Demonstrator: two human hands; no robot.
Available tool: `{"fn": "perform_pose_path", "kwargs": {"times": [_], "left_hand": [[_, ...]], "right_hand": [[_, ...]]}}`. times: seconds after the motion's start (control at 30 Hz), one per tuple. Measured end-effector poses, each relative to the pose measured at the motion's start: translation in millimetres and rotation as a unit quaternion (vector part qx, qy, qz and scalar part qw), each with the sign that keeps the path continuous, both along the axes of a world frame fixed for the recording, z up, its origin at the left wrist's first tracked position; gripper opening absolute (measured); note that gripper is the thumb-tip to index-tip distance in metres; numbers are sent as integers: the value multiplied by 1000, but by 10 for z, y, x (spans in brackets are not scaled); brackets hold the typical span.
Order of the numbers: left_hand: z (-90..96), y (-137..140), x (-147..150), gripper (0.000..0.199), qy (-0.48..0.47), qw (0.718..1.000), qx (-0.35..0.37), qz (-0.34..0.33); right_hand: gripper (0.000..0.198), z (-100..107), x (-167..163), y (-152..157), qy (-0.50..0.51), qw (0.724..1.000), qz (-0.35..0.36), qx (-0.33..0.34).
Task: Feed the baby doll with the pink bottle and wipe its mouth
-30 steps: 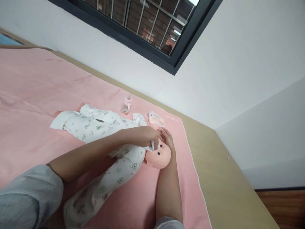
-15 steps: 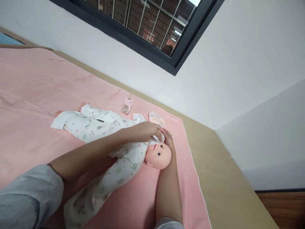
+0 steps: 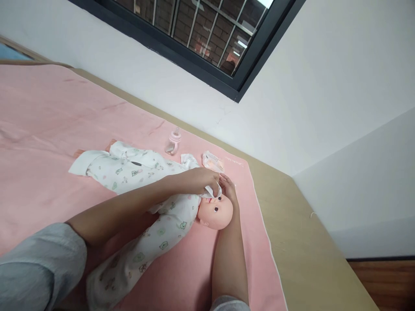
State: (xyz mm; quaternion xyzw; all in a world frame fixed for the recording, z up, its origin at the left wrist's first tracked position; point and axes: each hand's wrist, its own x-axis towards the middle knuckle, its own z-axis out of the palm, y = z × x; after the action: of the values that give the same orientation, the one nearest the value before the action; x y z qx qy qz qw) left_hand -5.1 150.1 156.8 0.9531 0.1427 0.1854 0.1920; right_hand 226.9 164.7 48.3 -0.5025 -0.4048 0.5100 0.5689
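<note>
A bald baby doll [image 3: 215, 215] lies on its back, its head to the right, dressed in white clothes [image 3: 139, 168] printed with small animals. My left hand [image 3: 199, 180] reaches across its chest and pinches a small white cloth [image 3: 209, 190] against the far side of its face, near the mouth and one eye. Around the top and far side of the head curves my right hand [image 3: 229, 190], cupping it. Its fingertips are close to those of my left hand. The doll's far cheek and ear are hidden.
A pink mat [image 3: 58, 112] covers much of the wooden surface [image 3: 292, 233]. Beyond the doll stand a pink-topped baby bottle [image 3: 173, 142] and a small clear packet [image 3: 213, 161]. A white wall with a dark-framed window [image 3: 231, 88] rises behind.
My left hand has shifted slightly with the cloth on the doll's face, and less of the cloth shows beyond its fingers. My right hand and the doll stay in place.
</note>
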Motion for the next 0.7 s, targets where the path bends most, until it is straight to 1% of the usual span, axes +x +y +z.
{"fn": "perform_pose_path", "kwargs": {"times": [0.1,0.17,0.3,0.4,0.53,0.6,0.7], "left_hand": [[56,-27,-1,38,1,1000,-3,-11],[51,-30,0,40,-8,1000,-4,-19],[-58,2,5,40,-21,999,-5,-30],[-140,28,11,39,-19,999,-3,-30],[-126,10,6,49,-3,999,-23,-39],[-93,-12,-3,51,7,998,-37,-43],[-67,-34,-14,46,27,998,-47,-43]], "right_hand": [[27,18,-24,-33,-13,1000,1,0],[27,23,-31,-46,-15,1000,1,-1],[34,13,-11,-64,-11,1000,-6,-6],[34,-4,11,-64,-6,1000,-11,-10],[34,-26,28,13,-1,1000,-15,-18],[31,-37,35,78,1,1000,-16,-22],[18,-47,46,145,0,999,-21,-25]]}}
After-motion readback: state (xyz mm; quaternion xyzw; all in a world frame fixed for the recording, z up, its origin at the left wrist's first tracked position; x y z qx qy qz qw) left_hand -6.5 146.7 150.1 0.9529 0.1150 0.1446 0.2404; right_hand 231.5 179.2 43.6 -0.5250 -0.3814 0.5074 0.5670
